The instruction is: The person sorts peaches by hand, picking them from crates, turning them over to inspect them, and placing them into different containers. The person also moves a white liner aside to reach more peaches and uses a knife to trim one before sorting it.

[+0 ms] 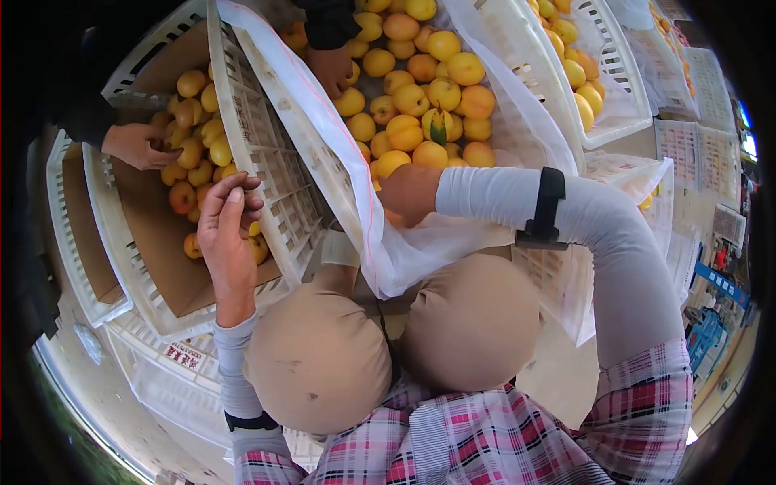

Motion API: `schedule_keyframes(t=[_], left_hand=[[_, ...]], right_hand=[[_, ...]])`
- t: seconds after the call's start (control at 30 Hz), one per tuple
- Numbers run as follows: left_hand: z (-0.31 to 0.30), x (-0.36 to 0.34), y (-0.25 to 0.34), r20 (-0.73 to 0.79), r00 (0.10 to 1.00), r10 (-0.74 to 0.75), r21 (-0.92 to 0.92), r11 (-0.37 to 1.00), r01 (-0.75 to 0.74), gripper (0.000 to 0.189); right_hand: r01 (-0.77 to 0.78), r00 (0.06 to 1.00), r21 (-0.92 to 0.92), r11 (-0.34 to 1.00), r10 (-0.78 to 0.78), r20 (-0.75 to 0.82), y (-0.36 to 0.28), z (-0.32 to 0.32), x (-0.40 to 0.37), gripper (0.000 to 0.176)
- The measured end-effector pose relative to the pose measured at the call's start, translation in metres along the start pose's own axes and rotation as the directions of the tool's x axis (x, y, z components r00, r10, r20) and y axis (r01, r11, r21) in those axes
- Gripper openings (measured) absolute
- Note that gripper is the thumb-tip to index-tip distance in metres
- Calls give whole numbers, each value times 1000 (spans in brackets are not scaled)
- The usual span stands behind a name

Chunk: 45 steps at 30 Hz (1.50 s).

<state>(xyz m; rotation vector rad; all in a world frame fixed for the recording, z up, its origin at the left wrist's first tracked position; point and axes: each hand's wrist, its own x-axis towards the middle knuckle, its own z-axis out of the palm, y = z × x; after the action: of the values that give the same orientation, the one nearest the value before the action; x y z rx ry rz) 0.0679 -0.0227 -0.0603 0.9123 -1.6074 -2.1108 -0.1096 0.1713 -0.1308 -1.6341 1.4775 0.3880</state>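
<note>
My left hand [229, 234] is over the near edge of a cardboard-lined crate [145, 234], its fingers curled in and the thumb against them, with no fruit visible in it. Yellow-orange apricots [194, 153] are heaped below and beyond it in that crate. Reaching into a larger crate lined with white netting [323, 129], my right hand [408, 194] is low among the apricots [404, 133]; its fingers are hidden. One fruit there has a green-brown leaf [437, 129] on it.
Another person's hand [141, 147] touches fruit in the left crate, and a second hand [330, 69] in dark sleeves reaches into the netted crate. More apricot crates [622, 81] stand at the right. An outer crate [81, 234] borders the left one. My knees [319, 356] are close below.
</note>
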Motion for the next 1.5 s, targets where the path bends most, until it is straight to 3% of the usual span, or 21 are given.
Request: schedule_keyframes(t=[0.1,0.17,0.2,0.23,0.27,0.3,0.33,0.37,0.47,0.5,0.53,0.57,0.63,0.7,0.77,0.9,1.03,1.1,1.2,1.37,1.5], left_hand=[[0,2,0,-12,1000,1,-3,1000,-1,24],[3,3,6,-14,1000,-13,-20,1000,13,24],[3,1,8,-16,999,-44,-29,999,44,24],[3,0,10,-19,1000,-24,-38,999,23,24],[4,0,13,-8,999,-51,-17,999,50,24],[5,2,16,3,997,-72,4,997,72,24],[5,4,18,11,998,-70,13,997,70,24],[8,6,23,15,999,-37,3,999,37,24],[16,8,39,219,970,-105,22,994,103,30],[23,7,50,202,975,-90,20,996,88,30],[34,6,64,292,935,-200,51,980,193,35],[43,6,74,373,876,-306,93,952,293,43],[53,5,75,487,831,-267,-8,951,310,58],[59,7,72,519,826,-218,-108,943,316,66],[61,7,71,435,891,-131,-223,943,248,68],[54,7,60,481,876,-27,-160,980,118,82],[57,8,54,458,889,13,-392,900,189,87],[57,10,56,469,883,15,-335,928,162,87],[63,10,58,475,879,40,-252,963,92,83],[70,19,56,522,845,111,-237,971,19,76],[79,27,55,607,789,95,-376,909,179,76]], right_hand=[[-1,999,-105,994,5,40,4,2,2,55],[30,982,276,961,22,-186,26,3,-11,51],[28,982,259,966,22,-187,31,-4,-20,51],[-19,987,689,725,122,-100,36,-16,-34,51],[-69,985,948,310,172,16,43,-28,-45,53],[-64,982,939,337,186,0,49,-34,-51,53],[52,987,998,-31,154,-46,50,-36,-56,51],[153,985,905,-396,134,-108,49,-38,-62,50],[326,945,838,-438,156,-286,33,-58,-79,52],[401,915,786,-471,165,-368,30,-64,-80,52],[456,871,771,-446,47,-488,30,-69,-81,53],[455,867,775,-438,22,-497,23,-73,-81,53],[754,626,657,4,302,-719,-20,-95,-95,51],[773,618,631,70,140,-773,-29,-106,-100,59],[776,504,471,419,37,-863,-42,-111,-102,60],[703,446,462,541,171,-879,-52,-110,-97,61],[561,421,446,698,223,-879,-54,-109,-95,62],[424,345,327,844,184,-920,-53,-111,-94,65],[336,282,188,923,92,-955,-51,-114,-94,69],[323,207,173,930,109,-972,-44,-109,-91,72],[334,175,199,921,147,-973,-37,-103,-97,76]])
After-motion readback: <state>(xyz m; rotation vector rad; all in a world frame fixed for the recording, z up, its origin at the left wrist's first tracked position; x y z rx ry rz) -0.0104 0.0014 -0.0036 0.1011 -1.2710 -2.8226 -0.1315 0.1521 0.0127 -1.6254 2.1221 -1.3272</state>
